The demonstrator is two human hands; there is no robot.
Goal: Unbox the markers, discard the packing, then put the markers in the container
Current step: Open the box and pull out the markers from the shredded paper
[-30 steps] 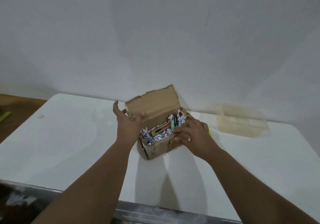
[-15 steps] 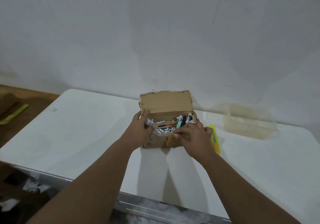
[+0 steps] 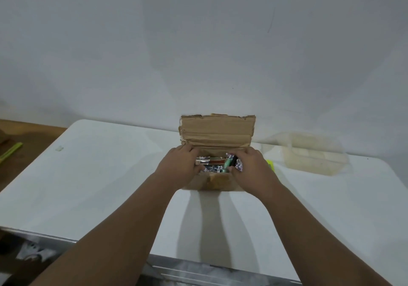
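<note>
An open cardboard box (image 3: 217, 182) stands mid-table, its torn lid (image 3: 216, 131) upright at the back. Inside lie shredded packing paper (image 3: 212, 170) and markers: a reddish one lying crosswise (image 3: 213, 161) and a green one (image 3: 228, 164) beside a black one. My left hand (image 3: 178, 168) reaches into the box's left end, fingers curled around the end of the markers and the paper there. At the box's right end, my right hand (image 3: 251, 167) pinches the green and black markers between thumb and fingers. A clear plastic container (image 3: 313, 158) sits at the right.
A yellow-green cutter (image 3: 270, 165) lies on the white table (image 3: 99, 175) just behind my right hand, mostly hidden. The wall is close behind the box. Brown floor with a green stick (image 3: 11, 153) shows at the left, beyond the table edge.
The box now faces me squarely with the lid upright. Both hands moved from the box's sides into it and closed on the contents.
</note>
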